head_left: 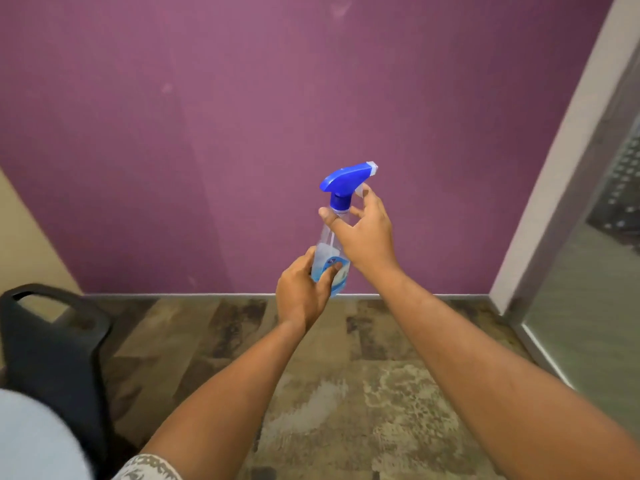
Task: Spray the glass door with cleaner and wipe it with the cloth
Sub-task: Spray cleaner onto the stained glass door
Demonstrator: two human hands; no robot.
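A clear spray bottle [330,249] with blue liquid and a blue trigger head stands upright in the air in front of a purple wall. My left hand [300,292] is closed around the bottle's lower body at the label. My right hand [363,233] wraps the neck just under the blue head, thumb on the left side and a finger up by the white trigger. The nozzle points to the right, toward the glass door [599,271] at the right edge of view. No cloth shows.
A purple wall [242,133] fills the view ahead, meeting a patterned brown floor [346,393]. A black chair [52,341] stands at the lower left, beside a beige wall. A pale door frame [554,202] borders the glass.
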